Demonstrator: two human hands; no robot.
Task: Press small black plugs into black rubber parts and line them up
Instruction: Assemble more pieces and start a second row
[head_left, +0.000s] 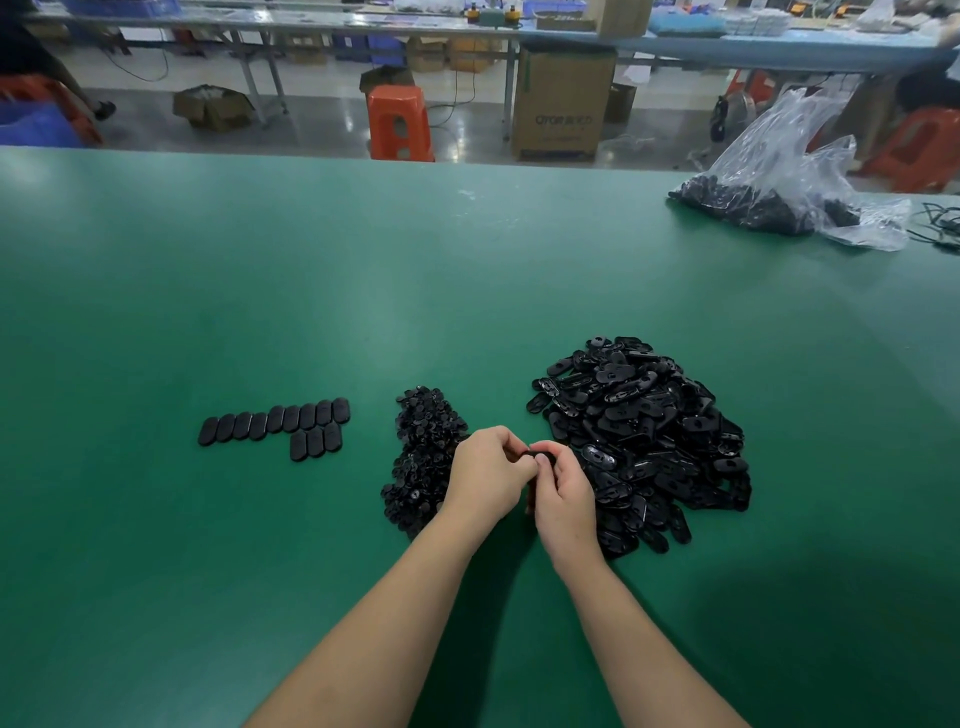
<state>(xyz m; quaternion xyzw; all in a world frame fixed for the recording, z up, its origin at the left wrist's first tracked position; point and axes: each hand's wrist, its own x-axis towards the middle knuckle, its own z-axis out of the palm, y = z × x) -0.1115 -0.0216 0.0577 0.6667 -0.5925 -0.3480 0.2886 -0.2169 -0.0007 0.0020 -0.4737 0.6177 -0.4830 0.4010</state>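
**Both hands closed on one black part**

While your left hand (485, 470) and right hand (561, 486) meet above the green mat (260, 291), their curled fingers pinch one black rubber part (531, 456) between them. Matte, rounded-oblong finished parts (278, 423) lie side by side in two rows to your left. Small round plugs (423, 452) are heaped beside your left hand; glossy unfilled parts (644, 436) are piled on your right. Lettering on the far cardboard box (563, 101) is too blurred to read.
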